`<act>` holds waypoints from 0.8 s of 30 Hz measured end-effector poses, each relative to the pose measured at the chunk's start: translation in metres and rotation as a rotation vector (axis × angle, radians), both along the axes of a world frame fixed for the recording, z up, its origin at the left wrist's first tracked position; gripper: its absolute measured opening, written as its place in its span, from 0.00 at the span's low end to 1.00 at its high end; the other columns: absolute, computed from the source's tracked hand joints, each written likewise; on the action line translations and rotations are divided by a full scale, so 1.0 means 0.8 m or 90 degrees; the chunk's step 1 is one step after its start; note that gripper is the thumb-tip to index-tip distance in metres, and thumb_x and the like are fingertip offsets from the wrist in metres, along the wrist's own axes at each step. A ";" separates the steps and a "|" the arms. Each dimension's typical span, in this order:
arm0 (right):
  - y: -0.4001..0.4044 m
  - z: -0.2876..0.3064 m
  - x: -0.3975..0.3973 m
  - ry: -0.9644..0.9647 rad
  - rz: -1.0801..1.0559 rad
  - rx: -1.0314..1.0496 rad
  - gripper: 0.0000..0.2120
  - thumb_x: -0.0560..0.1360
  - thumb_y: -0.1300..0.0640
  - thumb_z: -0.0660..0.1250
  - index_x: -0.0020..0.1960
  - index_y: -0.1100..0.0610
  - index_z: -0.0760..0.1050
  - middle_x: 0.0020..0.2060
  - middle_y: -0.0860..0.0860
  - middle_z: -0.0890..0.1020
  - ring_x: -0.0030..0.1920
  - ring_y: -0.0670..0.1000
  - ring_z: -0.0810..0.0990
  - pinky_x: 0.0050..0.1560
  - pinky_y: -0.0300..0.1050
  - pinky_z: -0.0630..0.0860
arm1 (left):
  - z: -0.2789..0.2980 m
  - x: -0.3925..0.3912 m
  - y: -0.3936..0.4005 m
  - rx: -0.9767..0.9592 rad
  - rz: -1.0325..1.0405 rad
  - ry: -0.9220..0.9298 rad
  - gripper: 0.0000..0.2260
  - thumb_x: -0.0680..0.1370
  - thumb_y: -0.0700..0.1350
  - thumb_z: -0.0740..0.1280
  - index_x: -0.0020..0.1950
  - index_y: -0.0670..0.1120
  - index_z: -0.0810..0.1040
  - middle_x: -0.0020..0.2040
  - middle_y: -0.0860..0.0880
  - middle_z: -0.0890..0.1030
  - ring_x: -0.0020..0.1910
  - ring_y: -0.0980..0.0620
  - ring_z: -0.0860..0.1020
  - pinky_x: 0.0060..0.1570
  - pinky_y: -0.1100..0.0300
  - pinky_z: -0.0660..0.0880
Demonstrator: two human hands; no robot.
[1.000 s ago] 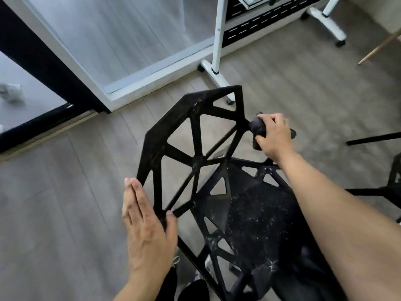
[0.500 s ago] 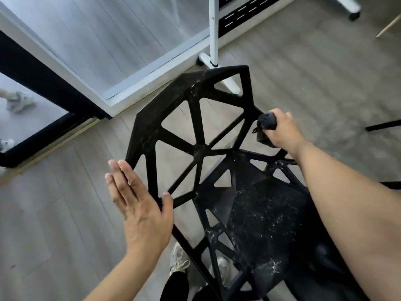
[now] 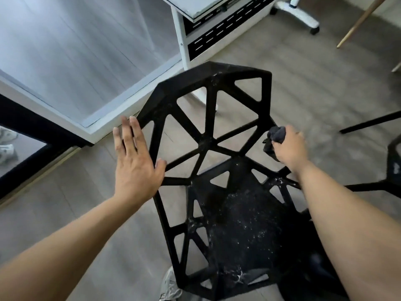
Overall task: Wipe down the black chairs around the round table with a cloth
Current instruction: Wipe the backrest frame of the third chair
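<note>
A black chair [image 3: 208, 144] with a lattice backrest of triangular openings stands below me, its seat speckled with white dust. My left hand [image 3: 135, 164] lies flat with straight fingers against the left edge of the backrest, thumb on a bar. My right hand [image 3: 289, 148] grips a bunched dark cloth [image 3: 276, 135] and presses it against the right edge of the backrest, where it meets the seat.
A white wheeled stand [image 3: 182, 40] stands just behind the chair. Part of a second black chair [image 3: 393, 166] shows at the right edge. A white door frame and glass panel [image 3: 86, 127] lie to the left. My shoe [image 3: 171, 285] is under the chair's front.
My left hand slid up the backrest's left edge. My right hand with the cloth moved slightly down the right edge. The view shifted, showing the chair lower in frame.
</note>
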State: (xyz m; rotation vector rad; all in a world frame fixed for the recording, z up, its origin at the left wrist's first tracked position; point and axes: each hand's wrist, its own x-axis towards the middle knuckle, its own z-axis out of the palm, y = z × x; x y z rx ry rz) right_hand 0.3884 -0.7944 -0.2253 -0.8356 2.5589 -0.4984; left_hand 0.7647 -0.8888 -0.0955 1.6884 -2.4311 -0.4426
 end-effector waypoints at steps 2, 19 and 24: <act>0.007 -0.002 -0.001 0.009 -0.034 0.003 0.17 0.76 0.54 0.69 0.62 0.54 0.70 0.60 0.64 0.72 0.60 0.69 0.73 0.62 0.61 0.74 | 0.002 -0.016 -0.024 0.005 -0.017 -0.022 0.46 0.78 0.48 0.64 0.80 0.47 0.30 0.79 0.47 0.28 0.79 0.40 0.33 0.79 0.40 0.44; 0.098 0.015 0.042 -0.046 -0.314 0.025 0.16 0.77 0.55 0.69 0.61 0.54 0.67 0.61 0.64 0.72 0.61 0.69 0.73 0.58 0.61 0.76 | 0.022 -0.160 -0.144 0.035 -0.225 -0.063 0.46 0.77 0.48 0.63 0.80 0.49 0.30 0.80 0.46 0.29 0.79 0.44 0.32 0.79 0.46 0.40; 0.120 0.019 0.069 -0.039 -0.419 0.053 0.17 0.77 0.55 0.69 0.62 0.54 0.67 0.61 0.65 0.73 0.60 0.69 0.75 0.56 0.62 0.77 | 0.020 -0.203 -0.161 0.018 -0.341 -0.053 0.45 0.77 0.48 0.63 0.80 0.49 0.30 0.80 0.45 0.30 0.79 0.44 0.32 0.78 0.46 0.38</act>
